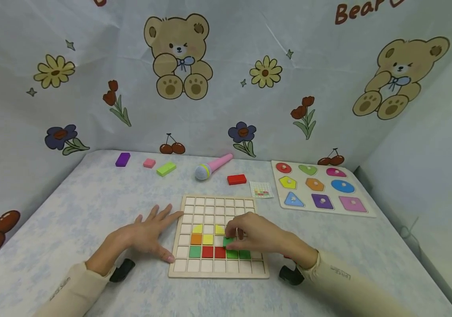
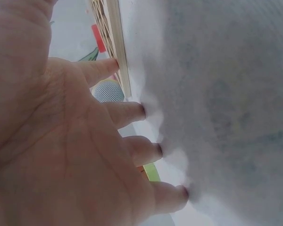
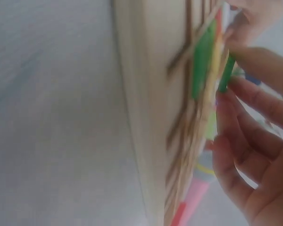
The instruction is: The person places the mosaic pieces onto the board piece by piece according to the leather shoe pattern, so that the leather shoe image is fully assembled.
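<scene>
A wooden grid board [image 1: 218, 275] lies on the table between the hands. Yellow [image 1: 208, 239], orange [image 1: 196, 239], red [image 1: 207, 252] and green [image 1: 195, 252] tiles sit in several of its squares. My right hand [image 1: 255, 233] pinches a green tile [image 3: 226, 74] between thumb and finger, over the board's middle. That tile is held tilted just above the grid, partly covered by the fingers. My left hand [image 1: 146, 235] is spread at the board's left side, thumb and index finger touching its edge. In the left wrist view, the other fingertips rest on the table.
A small pattern card [image 1: 261, 190] lies behind the board, near a red block [image 1: 236, 179] and a pink toy microphone [image 1: 214, 166]. Purple [image 1: 123, 159], pink [image 1: 149, 163] and light green [image 1: 166, 169] blocks lie back left. A shape puzzle [image 1: 325, 210] occupies the back right.
</scene>
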`<move>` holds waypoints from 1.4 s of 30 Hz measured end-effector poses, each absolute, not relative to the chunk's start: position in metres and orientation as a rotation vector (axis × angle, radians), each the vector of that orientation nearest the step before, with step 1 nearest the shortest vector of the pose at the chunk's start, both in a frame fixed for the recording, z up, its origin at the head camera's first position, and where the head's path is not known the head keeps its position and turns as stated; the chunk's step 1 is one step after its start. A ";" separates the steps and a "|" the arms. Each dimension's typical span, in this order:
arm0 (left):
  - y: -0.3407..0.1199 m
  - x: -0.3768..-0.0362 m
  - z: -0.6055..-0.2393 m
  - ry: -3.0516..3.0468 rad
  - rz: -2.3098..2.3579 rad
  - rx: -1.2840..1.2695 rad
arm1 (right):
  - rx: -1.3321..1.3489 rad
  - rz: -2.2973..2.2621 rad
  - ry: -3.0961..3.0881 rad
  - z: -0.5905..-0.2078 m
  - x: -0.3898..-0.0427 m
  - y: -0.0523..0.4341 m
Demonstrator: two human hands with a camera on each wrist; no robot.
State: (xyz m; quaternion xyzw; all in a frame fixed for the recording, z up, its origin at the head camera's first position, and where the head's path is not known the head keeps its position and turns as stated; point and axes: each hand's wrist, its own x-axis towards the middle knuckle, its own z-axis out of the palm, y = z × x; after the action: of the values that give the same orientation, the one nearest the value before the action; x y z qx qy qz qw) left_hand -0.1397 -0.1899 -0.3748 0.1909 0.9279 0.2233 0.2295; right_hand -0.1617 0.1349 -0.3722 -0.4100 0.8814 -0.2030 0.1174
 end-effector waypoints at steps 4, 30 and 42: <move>-0.190 -0.139 -0.375 2.553 0.608 0.515 | -1.240 -0.488 2.653 -0.379 -0.160 0.118; -0.192 -0.142 -0.372 2.553 0.609 0.505 | -1.289 -0.217 2.665 -0.362 -0.131 0.144; -0.191 -0.142 -0.376 2.549 0.597 0.511 | -0.584 -0.361 2.585 -0.348 -0.138 0.226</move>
State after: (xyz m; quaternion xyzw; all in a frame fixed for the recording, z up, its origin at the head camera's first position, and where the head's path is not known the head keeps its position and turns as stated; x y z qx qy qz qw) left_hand -0.1423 -0.1912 -0.3757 0.1863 0.9288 0.2177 0.2349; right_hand -0.1379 0.2256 -0.3485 -0.2124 0.9403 -0.1313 0.2314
